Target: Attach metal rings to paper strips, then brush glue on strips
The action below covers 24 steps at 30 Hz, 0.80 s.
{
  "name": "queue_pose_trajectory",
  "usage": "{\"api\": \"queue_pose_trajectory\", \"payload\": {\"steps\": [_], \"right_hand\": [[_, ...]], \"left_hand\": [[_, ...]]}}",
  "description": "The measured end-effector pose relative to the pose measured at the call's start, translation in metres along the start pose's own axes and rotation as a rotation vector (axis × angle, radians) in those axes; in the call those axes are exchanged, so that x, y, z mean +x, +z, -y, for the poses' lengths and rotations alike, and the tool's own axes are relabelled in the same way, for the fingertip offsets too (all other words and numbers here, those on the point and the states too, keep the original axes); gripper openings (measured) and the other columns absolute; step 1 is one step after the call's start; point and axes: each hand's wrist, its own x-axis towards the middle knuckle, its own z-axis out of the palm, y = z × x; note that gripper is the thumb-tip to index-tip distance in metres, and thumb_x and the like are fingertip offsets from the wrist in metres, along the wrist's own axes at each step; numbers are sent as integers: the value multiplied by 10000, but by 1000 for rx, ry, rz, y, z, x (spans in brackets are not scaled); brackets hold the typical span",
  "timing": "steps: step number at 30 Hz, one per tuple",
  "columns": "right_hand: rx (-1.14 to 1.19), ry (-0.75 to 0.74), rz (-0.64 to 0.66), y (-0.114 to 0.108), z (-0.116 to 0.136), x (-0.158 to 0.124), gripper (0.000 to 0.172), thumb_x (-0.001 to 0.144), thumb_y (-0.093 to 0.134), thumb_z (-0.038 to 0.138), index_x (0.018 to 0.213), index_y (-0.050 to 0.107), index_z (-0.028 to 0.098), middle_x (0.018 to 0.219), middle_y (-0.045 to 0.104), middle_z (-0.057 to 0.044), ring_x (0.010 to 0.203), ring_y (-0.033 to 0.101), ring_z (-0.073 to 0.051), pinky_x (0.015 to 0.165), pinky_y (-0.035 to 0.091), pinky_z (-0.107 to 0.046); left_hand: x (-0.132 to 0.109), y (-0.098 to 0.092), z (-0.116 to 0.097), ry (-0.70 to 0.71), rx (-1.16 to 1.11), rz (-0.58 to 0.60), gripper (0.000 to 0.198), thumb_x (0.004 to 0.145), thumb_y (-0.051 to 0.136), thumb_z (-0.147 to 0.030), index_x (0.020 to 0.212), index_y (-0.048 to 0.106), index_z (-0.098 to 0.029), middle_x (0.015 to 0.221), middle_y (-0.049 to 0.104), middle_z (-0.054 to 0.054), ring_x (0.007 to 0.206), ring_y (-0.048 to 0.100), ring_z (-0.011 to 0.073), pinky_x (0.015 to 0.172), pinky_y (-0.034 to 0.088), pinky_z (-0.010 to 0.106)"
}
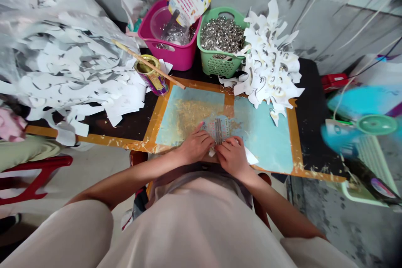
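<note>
A small patterned sticker sheet [219, 128] lies on the blue mat [266, 134] near the table's front edge. My left hand [195, 146] rests on its left part with the fingers curled down onto it. My right hand [233, 155] presses on its lower right part, fingers bent and close together. Both hands touch the sheet and sit side by side. A white paper scrap [251, 157] pokes out beside my right hand. Yellowish glue residue [188, 113] stains the mat just beyond my left hand.
A green basket [220, 63] of metal rings and a pink basket [179, 56] stand at the back. White backing papers [270, 67] pile up on the right, more [72, 75] on the left. A tin [153, 76] holds a stick. A blue fan [364, 127] stands right.
</note>
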Motion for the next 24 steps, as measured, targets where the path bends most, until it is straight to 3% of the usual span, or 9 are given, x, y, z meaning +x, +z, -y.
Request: {"api": "queue_pose_trajectory", "payload": {"steps": [2, 5, 9, 13, 17, 21, 24], "right_hand": [[-27, 10, -4, 0, 2, 1, 133, 935, 568, 168, 879, 687, 190, 733, 678, -22, 865, 546, -210, 947, 291, -418], [-17, 41, 15, 0, 3, 2, 142, 942, 545, 168, 892, 678, 180, 764, 693, -35, 865, 557, -210, 917, 288, -416], [85, 118, 41, -3, 2, -1, 151, 969, 523, 219, 923, 666, 201, 799, 711, -31, 878, 577, -207, 914, 302, -395], [146, 191, 60, -8, 5, -4, 110, 900, 592, 230, 999, 632, 207, 904, 734, -45, 936, 588, -225, 926, 309, -395], [128, 209, 61, -7, 7, -2, 58, 887, 614, 243, 933, 635, 214, 868, 735, -40, 922, 582, -233, 923, 295, -403], [69, 202, 50, -4, 7, 2, 122, 912, 632, 318, 846, 665, 221, 750, 707, -23, 896, 566, -235, 898, 273, -410], [34, 171, 34, -3, 9, 4, 128, 922, 616, 278, 825, 677, 220, 718, 690, -13, 879, 555, -223, 896, 256, -420]], "left_hand": [[1, -7, 0, -22, -82, 66, 158, 928, 502, -187, 1024, 626, -175, 929, 694, 64, 970, 651, 222, 1166, 328, 560], [2, -16, -1, 4, -75, 158, 281, 913, 530, -211, 1184, 584, -162, 1023, 697, 86, 1066, 635, 243, 1192, 273, 584], [4, -16, 0, 109, 36, 171, 171, 950, 487, -173, 993, 651, -184, 877, 694, 42, 973, 645, 200, 1205, 283, 543], [4, -9, 0, 185, 124, 140, 212, 968, 465, -155, 900, 656, -213, 759, 650, -2, 848, 635, 160, 1200, 324, 487], [7, -3, -2, 108, 128, 82, 224, 969, 473, -231, 846, 651, -173, 750, 643, 32, 798, 635, 184, 1169, 358, 518], [11, 0, -2, 2, 69, 62, 245, 959, 437, -165, 825, 642, -163, 767, 665, 45, 793, 641, 189, 1151, 365, 524], [11, -2, -2, -41, 4, 78, 237, 961, 437, -160, 837, 638, -169, 784, 678, 42, 803, 647, 187, 1154, 355, 520]]}}
